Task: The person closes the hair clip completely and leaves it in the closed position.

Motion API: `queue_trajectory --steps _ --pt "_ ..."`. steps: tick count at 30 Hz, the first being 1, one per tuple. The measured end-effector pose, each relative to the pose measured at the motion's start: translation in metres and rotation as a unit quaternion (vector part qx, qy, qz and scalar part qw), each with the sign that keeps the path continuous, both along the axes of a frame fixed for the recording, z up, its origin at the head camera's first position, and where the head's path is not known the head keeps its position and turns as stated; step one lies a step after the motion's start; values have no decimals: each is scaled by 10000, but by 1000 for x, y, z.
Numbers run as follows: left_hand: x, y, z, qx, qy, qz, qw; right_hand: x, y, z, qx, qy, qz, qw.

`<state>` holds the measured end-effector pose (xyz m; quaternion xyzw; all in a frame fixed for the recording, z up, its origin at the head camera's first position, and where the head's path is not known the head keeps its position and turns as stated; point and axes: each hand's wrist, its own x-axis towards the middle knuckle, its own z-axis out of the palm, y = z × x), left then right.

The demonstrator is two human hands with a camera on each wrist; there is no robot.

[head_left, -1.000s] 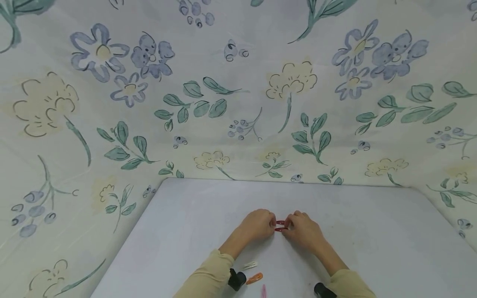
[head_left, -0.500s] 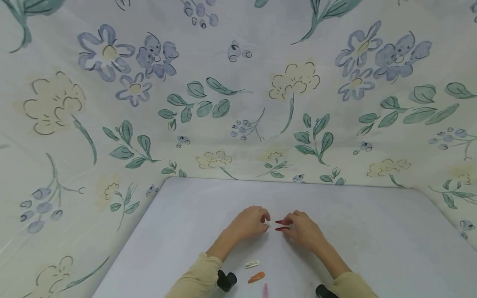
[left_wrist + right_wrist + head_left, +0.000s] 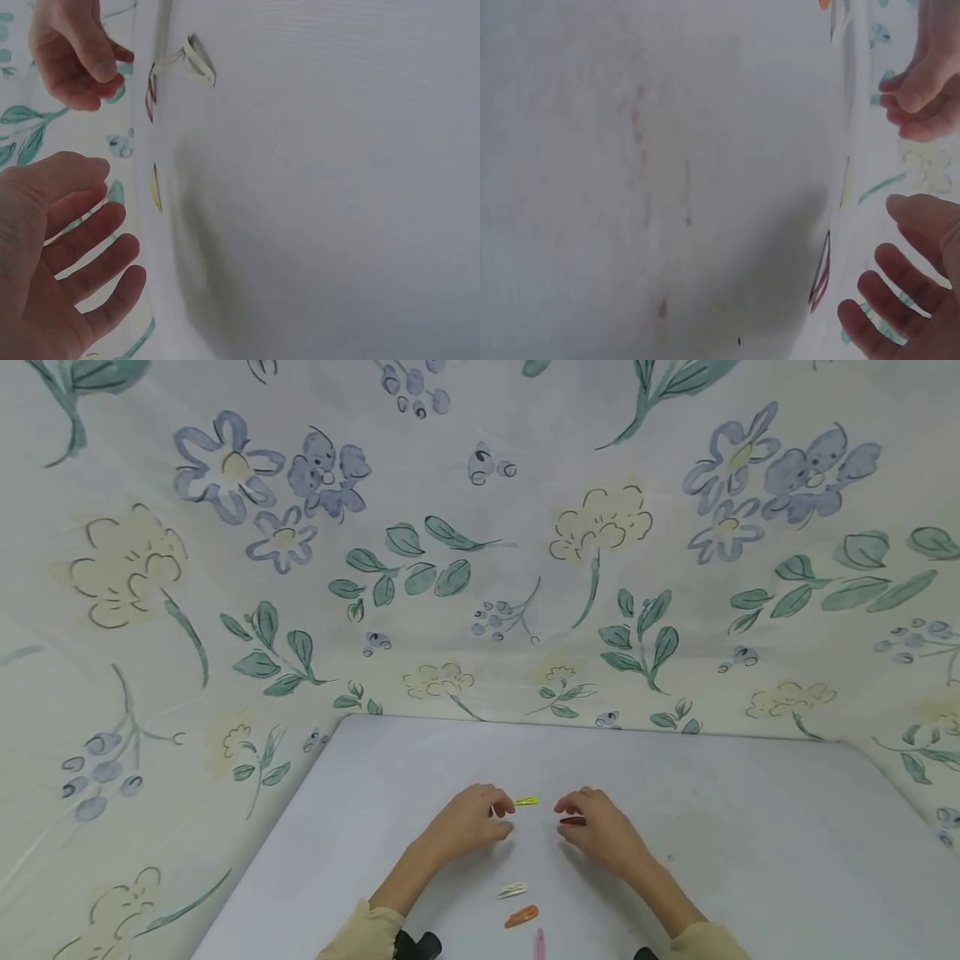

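My left hand hovers with relaxed, parted fingers just left of a yellow snap hair clip, holding nothing. In the left wrist view that clip lies on the table apart from the fingers. My right hand is likewise spread, thumb and fingers on either side of a dark red hair clip. The right wrist view shows the red clip on the table, clear of the fingertips; whether it is one clip or two, I cannot tell.
Nearer the body lie a white hair clip, an orange hair clip and a pink hair clip in a rough column. The white table ends at a floral-patterned backdrop.
Both hands first held the red pieces; the left hand let go and moved left, and the right hand's fingers have since spread. The yellow clip now shows beside the left hand.
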<state>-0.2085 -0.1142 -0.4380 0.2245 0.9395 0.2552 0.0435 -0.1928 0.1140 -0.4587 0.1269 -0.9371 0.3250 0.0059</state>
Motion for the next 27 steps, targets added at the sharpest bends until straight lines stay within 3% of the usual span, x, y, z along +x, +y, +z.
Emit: queue_trajectory --steps 8,15,27 --pt "17 -17 -1 45 -158 39 9999 12 -12 -1 -19 144 336 9993" --pt "31 -22 -5 116 -301 -203 9993 20 -17 -7 43 479 733 9961" --pt "50 -25 -11 30 -77 -466 9989 36 -30 -10 -66 590 1377 9887"
